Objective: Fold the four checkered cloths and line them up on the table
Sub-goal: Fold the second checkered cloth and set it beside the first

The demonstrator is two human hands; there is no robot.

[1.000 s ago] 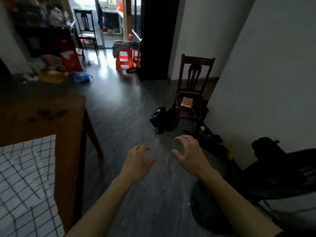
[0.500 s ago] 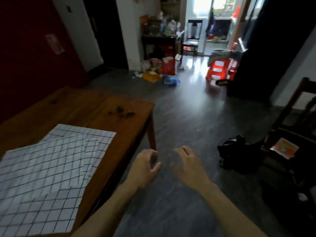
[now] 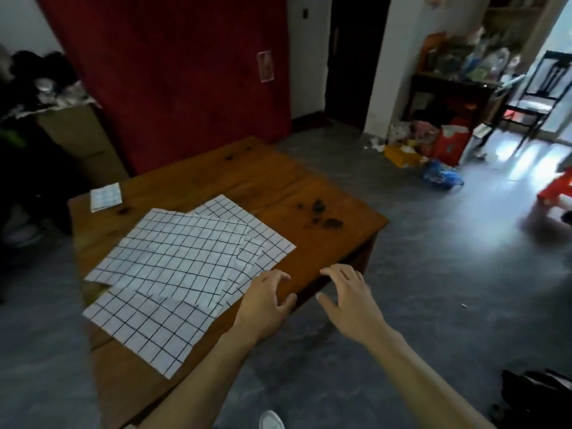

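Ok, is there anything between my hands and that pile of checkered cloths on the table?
Nothing visible. The left hand hovers at the near edge of the pile of checkered cloths, the right hand beside it over the table edge; both hold nothing.

Dim interior overall. Daylight enters through bright doorway at upper right (image 3: 560,97); glare patches on grey glossy floor (image 3: 523,162) beneath it. Left side deep in shadow. Soft focus throughout; motion smear on red plastic stool (image 3: 555,188). Wide-angle bending toward edges.
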